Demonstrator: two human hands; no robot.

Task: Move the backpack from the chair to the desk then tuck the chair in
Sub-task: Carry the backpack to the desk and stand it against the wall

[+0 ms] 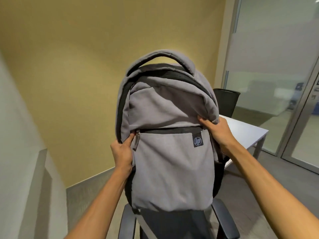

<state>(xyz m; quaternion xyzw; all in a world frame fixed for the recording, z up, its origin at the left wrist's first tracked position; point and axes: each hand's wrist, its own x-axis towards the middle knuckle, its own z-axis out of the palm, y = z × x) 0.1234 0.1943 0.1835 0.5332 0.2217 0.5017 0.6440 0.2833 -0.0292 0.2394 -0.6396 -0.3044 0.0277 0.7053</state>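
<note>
1. A grey backpack (170,135) with black trim stands upright in the centre of the frame, held up above the dark seat of a chair (174,225) at the bottom edge
2. The left hand (121,152) grips the backpack's left side, fingers curled closed around the edge beside a zip pull
3. The right hand (216,129) pinches the fabric on the right side, fingers closed on a fold
4. A white desk (245,133) sits at centre right behind the backpack, with a second dark chair (226,100) beyond it by the glass wall (269,49)
</note>
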